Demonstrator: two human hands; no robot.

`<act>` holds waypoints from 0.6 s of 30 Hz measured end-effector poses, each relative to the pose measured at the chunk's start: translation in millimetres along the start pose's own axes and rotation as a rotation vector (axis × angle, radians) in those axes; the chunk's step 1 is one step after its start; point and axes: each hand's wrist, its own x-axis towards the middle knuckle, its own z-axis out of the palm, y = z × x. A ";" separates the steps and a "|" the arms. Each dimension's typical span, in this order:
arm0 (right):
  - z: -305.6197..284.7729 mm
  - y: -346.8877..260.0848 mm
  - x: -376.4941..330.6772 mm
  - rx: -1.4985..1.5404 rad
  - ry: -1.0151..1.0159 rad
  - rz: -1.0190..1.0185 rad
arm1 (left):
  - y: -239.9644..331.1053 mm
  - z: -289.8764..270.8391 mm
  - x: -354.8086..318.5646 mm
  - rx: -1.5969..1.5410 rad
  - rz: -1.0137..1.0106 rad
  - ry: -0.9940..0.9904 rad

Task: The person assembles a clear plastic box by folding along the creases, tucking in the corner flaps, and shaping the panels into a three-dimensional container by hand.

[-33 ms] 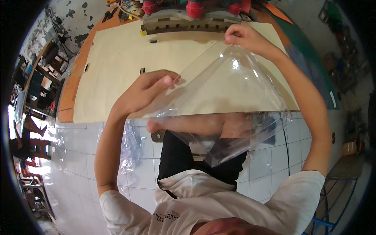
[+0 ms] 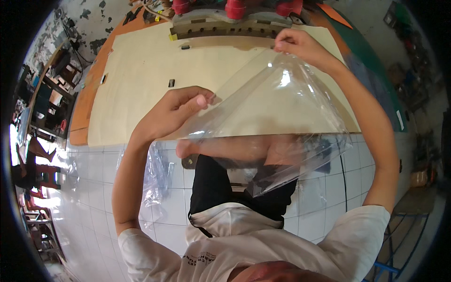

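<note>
A clear plastic sheet (image 2: 263, 108) hangs between my hands, sagging over the near edge of the cream-coloured board (image 2: 136, 94) and over my lap. My right hand (image 2: 298, 44) pinches its upper corner close to the metal bar (image 2: 225, 31) at the back. Farther left and nearer to me, my left hand (image 2: 181, 108) has thumb and fingers closed on the sheet's left edge. Small dark blocks lie on the board, one (image 2: 171, 83) just beyond my left hand and another (image 2: 185, 47) by the bar.
Behind the bar stands a machine with red round parts (image 2: 235, 8). Crumpled clear plastic (image 2: 157, 181) lies on the tiled floor to the left. A dark cable (image 2: 344, 183) runs along the floor at right. A green surface (image 2: 383, 89) adjoins the table's right side.
My right hand has shifted slightly to the right with the sheet's corner. The left hand has dropped a little, showing more of the dark block beyond it.
</note>
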 end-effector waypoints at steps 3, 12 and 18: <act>-7.9 13.1 -20.2 0.020 0.064 0.088 | 9.3 -6.0 -6.9 0.048 0.012 -0.095; -1.4 14.8 -53.6 0.377 0.428 0.352 | 1.3 -36.8 46.2 0.011 0.053 0.389; 5.5 6.0 -75.5 0.388 0.460 0.314 | -5.3 -18.8 61.2 -0.059 -0.035 0.375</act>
